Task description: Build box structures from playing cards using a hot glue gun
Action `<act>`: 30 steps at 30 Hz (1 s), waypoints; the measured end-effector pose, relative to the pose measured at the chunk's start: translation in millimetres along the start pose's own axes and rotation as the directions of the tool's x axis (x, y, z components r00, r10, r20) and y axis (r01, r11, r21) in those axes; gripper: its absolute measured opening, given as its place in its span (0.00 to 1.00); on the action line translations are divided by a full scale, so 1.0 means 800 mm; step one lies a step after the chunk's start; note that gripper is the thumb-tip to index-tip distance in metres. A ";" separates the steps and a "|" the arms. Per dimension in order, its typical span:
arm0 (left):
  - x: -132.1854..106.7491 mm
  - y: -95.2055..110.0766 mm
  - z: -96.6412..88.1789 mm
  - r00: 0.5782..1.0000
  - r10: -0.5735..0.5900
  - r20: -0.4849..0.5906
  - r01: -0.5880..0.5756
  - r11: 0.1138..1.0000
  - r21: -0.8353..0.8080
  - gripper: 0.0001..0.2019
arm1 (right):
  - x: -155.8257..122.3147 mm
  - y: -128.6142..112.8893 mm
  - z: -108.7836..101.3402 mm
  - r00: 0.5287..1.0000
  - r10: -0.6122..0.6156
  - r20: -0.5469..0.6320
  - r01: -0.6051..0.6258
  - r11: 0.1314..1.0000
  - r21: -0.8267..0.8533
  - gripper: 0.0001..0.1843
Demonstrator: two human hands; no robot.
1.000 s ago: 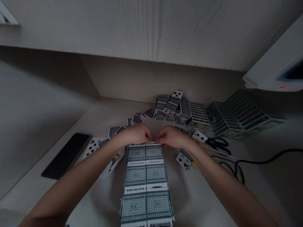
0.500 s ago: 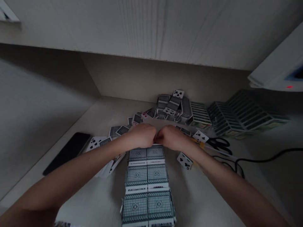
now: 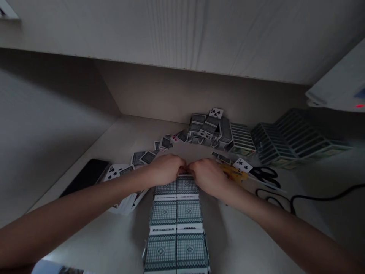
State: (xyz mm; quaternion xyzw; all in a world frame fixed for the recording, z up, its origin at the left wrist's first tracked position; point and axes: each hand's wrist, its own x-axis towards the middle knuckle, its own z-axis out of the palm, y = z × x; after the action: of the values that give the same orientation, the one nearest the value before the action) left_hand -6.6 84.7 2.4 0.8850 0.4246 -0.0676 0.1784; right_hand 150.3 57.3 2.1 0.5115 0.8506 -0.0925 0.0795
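Note:
A long block built of playing cards (image 3: 176,213), backs up in two columns with a green grid pattern, runs away from me along the desk. At its far end my left hand (image 3: 168,169) is closed, thumb and fingers pinching the edge cards. Close beside it, nearly touching, my right hand (image 3: 207,175) pinches the same end with bent fingers. The fingertips are partly hidden, and a white card edge shows just below them. Left of the block lies a fan of loose cards (image 3: 125,203), partly under my left forearm.
A black phone (image 3: 85,175) lies at the left. Behind stand a heap of cards (image 3: 209,127) and folded card pieces (image 3: 291,137). To the right are a yellow tool (image 3: 234,173), black-handled scissors (image 3: 264,175) and a black cable (image 3: 327,198). A shelf edge (image 3: 182,68) overhangs.
Both hands have shifted slightly down toward the block's end, and their fingertips are closer together. My right forearm now covers the loose six of clubs and uncovers more of the yellow tool.

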 end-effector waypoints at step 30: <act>0.002 -0.004 0.017 0.989 0.121 -0.086 -0.112 0.989 0.101 0.09 | -0.004 0.012 0.006 0.972 -0.223 -0.069 0.221 0.975 -0.032 0.14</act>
State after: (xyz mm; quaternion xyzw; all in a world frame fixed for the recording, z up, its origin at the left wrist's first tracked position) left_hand -7.5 82.5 -11.7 0.9181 0.3762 -0.0364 0.1198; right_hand 160.3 58.2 -2.3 0.4152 0.9058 -0.0722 0.0442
